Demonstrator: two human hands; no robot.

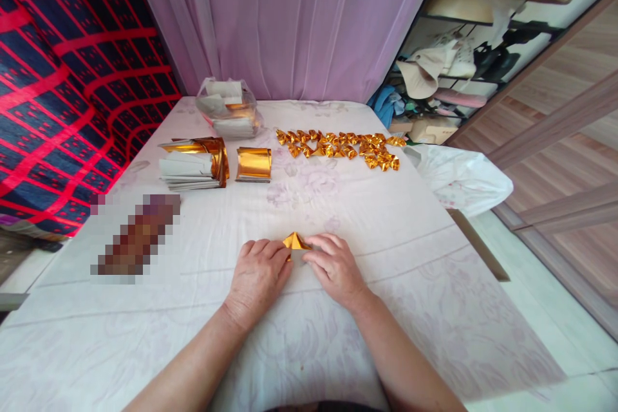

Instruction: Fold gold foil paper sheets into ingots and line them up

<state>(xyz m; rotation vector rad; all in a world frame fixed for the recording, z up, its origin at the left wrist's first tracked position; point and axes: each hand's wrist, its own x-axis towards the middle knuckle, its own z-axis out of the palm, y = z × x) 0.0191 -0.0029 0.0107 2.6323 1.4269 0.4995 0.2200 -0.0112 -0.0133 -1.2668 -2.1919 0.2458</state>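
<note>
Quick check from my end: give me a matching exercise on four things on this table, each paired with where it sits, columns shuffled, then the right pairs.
Things:
1. small gold folded piece
2. row of finished gold pieces
3. clear plastic bag
4. flat gold sheet stack

Places:
A. far end, near the purple curtain
B. between the fingertips of the left hand and right hand
C. just right of the bundle of white-backed sheets
D. far right part of the table

Pairs: 1-B, 2-D, 3-A, 4-C

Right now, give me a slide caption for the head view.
Both hands, left hand and right hand, press a gold paper fold on the table.
</note>
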